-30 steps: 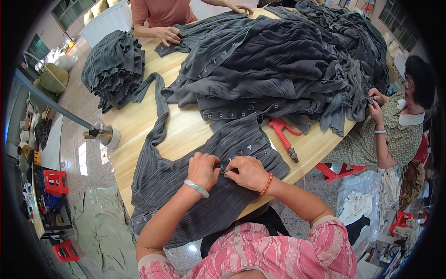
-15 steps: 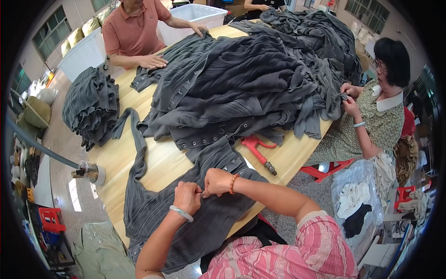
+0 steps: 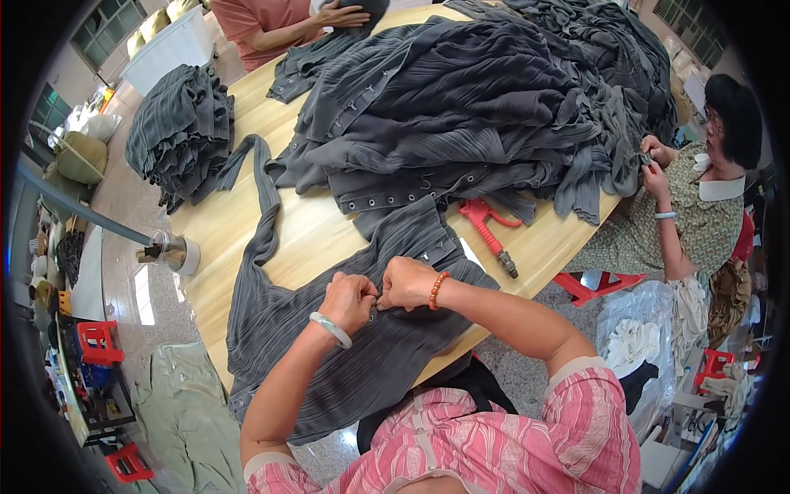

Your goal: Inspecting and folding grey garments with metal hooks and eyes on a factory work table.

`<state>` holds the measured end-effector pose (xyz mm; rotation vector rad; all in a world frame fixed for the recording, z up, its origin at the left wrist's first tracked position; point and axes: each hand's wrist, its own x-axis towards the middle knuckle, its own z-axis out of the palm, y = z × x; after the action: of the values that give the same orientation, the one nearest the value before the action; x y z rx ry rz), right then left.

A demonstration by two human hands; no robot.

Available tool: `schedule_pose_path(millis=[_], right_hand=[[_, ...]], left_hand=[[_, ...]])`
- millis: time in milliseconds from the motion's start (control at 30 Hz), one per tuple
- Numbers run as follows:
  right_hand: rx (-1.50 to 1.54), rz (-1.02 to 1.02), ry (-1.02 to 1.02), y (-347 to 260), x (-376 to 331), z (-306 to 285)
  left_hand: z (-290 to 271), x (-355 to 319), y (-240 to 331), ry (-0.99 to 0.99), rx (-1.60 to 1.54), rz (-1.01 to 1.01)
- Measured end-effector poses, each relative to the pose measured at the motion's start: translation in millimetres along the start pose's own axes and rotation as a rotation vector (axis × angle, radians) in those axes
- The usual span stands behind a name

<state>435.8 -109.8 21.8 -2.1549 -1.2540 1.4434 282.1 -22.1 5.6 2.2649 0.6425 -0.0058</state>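
My left hand [image 3: 350,298] and right hand [image 3: 405,282], frame centre: both pinched on grey pleated garment [image 3: 329,354] | garment flat on wooden table [image 3: 222,239], lower centre | red tool [image 3: 487,232] right of it.

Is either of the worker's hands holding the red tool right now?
No, the red tool lies on the table by itself, while the left hand and right hand both pinch the grey garment.

a garment [image 3: 329,346] lies on the table [image 3: 317,235] before a heap of garments [image 3: 494,107], a clamp tool [image 3: 490,230] to its right.
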Motion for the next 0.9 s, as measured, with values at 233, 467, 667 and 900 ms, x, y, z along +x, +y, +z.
schedule_pose_path(millis=[233,467,667,900], right_hand=[[0.164,-0.034,-0.041,19,11,-2],[0.17,-0.177,0.111,28,-1,15],[-0.113,-0.328,0.34,29,-17,35],[-0.08,-0.425,0.487,37,-17,40]], left_hand=[[5,4,-12,0.051,-0.062,0.077],[11,-3,-11,0.088,-0.149,0.061],[14,-12,-8,0.035,-0.228,-0.062],[22,-1,-24,0.047,-0.642,-0.174]])
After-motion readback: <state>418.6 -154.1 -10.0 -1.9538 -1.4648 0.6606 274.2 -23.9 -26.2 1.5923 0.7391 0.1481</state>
